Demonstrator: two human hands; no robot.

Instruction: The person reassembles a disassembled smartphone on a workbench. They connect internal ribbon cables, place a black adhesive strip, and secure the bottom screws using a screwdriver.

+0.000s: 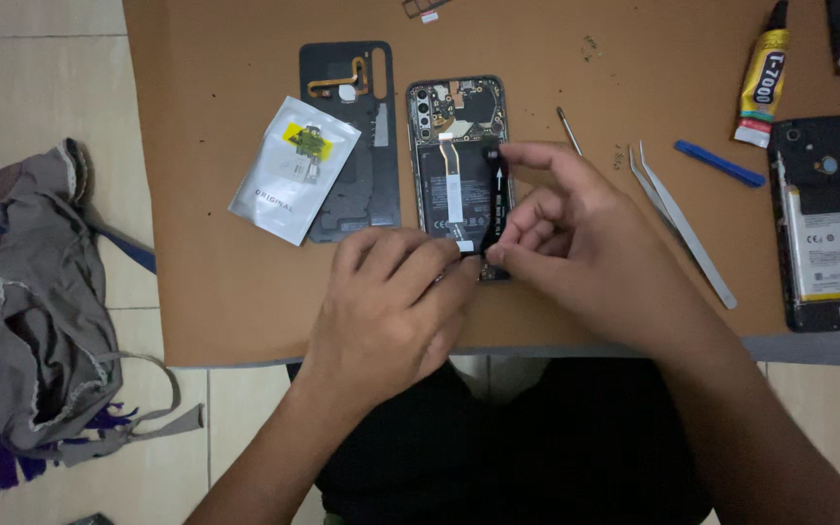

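An opened phone point(449, 126) lies face down on the brown table point(226, 292), its inner boards and flex cables bare. My right hand point(576, 243) grips the black battery point(495, 199) by its right edge and holds it tilted up on its side over the phone. My left hand point(391, 297) rests on the phone's lower end, fingertips touching the bottom of the battery. The phone's dark back cover point(347, 78) lies just to the left, partly under a clear small parts bag point(294, 170).
Metal tweezers point(682, 224), a blue plastic pry tool point(719, 163), a thin screwdriver point(569, 131) and a yellow glue tube point(762, 83) lie to the right. A second opened phone point(833, 224) sits at the right edge. A grey cloth bag point(41, 292) lies on the tiled floor.
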